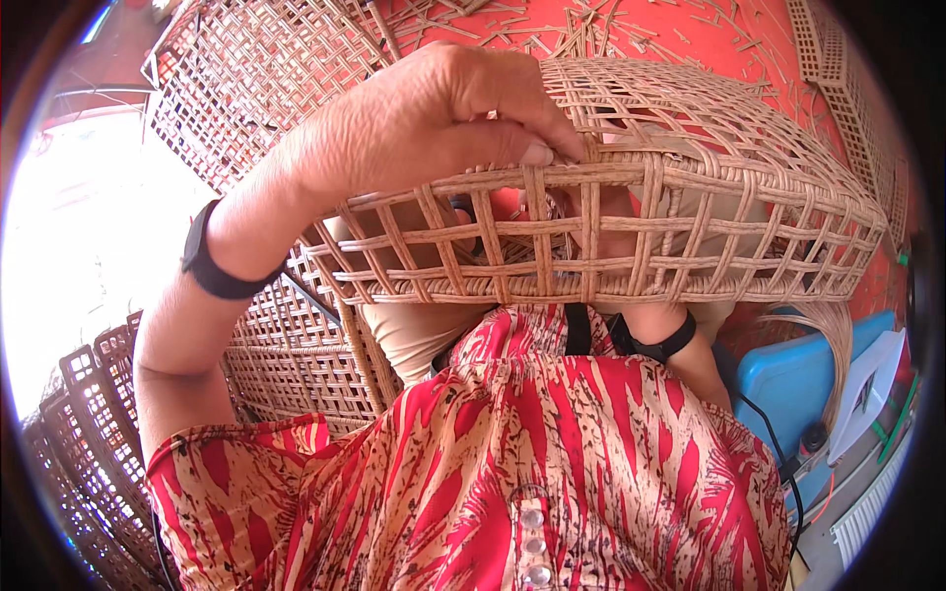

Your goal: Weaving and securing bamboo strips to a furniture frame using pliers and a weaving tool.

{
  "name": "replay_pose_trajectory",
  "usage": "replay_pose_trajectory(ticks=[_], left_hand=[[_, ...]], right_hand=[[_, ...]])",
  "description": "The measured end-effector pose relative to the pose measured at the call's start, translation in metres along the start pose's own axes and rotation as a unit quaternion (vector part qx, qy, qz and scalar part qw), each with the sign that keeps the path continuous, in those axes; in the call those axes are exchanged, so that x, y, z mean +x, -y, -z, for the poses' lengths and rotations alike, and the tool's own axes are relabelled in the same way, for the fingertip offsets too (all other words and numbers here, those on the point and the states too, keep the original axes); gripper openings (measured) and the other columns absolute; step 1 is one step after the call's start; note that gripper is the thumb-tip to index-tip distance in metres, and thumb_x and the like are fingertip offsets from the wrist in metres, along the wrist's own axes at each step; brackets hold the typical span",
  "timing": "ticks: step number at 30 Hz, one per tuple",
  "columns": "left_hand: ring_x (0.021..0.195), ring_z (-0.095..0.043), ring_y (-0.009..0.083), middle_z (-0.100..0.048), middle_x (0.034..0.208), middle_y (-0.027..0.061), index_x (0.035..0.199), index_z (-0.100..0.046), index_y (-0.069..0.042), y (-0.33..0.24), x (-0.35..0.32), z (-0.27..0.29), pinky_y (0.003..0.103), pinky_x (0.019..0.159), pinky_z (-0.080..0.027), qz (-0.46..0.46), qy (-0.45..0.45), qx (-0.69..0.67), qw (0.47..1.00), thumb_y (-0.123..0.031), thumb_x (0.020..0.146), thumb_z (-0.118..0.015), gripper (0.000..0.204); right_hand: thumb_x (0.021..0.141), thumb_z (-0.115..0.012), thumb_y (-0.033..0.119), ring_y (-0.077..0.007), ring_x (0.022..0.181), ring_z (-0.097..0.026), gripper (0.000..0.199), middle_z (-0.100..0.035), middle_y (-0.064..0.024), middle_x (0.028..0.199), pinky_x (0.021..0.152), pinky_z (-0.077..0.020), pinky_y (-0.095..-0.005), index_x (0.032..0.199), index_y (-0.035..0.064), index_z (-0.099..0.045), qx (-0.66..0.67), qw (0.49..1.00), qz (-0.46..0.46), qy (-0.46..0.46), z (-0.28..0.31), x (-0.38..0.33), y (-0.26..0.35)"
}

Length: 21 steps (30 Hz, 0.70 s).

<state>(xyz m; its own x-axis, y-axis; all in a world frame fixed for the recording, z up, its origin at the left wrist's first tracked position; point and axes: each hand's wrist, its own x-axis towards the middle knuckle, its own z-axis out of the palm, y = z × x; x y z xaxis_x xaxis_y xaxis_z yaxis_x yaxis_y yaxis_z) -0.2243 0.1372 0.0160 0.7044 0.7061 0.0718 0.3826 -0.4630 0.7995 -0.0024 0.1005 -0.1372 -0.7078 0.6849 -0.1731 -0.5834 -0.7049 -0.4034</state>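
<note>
A tan woven wicker frame (690, 236) with an open lattice side lies across my lap. Over its upper edge bends my left hand (443, 123), thumb and fingers pinched on a flat rattan strand (535, 202) at the rim. The fingertips press close together there, near where upright strands cross the edge. Behind the lattice is my right hand (616, 212), reaching up from below inside the frame; strands cover its fingers, so their grip cannot be made out. Both wrists wear black bands.
More wicker panels (266, 89) stand at the left and upper left. Cut strand scraps (591, 30) litter the red floor (473, 28) ahead. A blue plastic stool (788, 364) sits at the right, beside a hanging bundle of loose strands (836, 345).
</note>
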Motion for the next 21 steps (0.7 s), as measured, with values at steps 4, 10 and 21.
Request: replay_pose_trajectory(ticks=[4, 10, 21], left_hand=[[0.093, -0.061, 0.0156, -0.065, 0.094, 0.0061, 0.101, -0.07, -0.001, -0.005, 0.013, 0.0, 0.031, 0.084, -0.048, 0.051, 0.062, -0.056, 0.995, -0.009, 0.094, -0.064, 0.013], [0.092, -0.059, 0.0117, -0.064, 0.093, 0.0026, 0.094, -0.064, -0.002, -0.012, 0.016, -0.004, 0.027, 0.084, -0.046, 0.094, 0.063, -0.138, 0.984, -0.009, 0.094, -0.064, 0.007], [0.083, -0.063, 0.0123, -0.068, 0.088, 0.0046, 0.094, -0.066, 0.001, -0.045, 0.019, 0.007, 0.028, 0.078, -0.05, 0.107, 0.078, -0.017, 0.991, -0.011, 0.093, -0.064, 0.012]], right_hand=[[0.098, -0.063, 0.022, -0.0179, 0.106, -0.064, 0.037, -0.065, -0.0087, 0.119, 0.094, -0.0524, -0.0332, 0.131, 0.0051, -0.057, -0.162, 0.983, 0.081, 0.017, 0.013, 0.005, -0.006], [0.098, -0.062, 0.021, -0.018, 0.106, -0.064, 0.037, -0.065, -0.0084, 0.119, 0.094, -0.0526, -0.0334, 0.131, 0.0051, -0.057, -0.237, 0.964, 0.117, 0.013, 0.013, -0.002, -0.001], [0.099, -0.062, 0.02, -0.0182, 0.105, -0.065, 0.035, -0.065, -0.0079, 0.118, 0.094, -0.0528, -0.0337, 0.131, 0.0052, -0.057, -0.338, 0.918, 0.208, 0.008, 0.018, -0.003, -0.015]])
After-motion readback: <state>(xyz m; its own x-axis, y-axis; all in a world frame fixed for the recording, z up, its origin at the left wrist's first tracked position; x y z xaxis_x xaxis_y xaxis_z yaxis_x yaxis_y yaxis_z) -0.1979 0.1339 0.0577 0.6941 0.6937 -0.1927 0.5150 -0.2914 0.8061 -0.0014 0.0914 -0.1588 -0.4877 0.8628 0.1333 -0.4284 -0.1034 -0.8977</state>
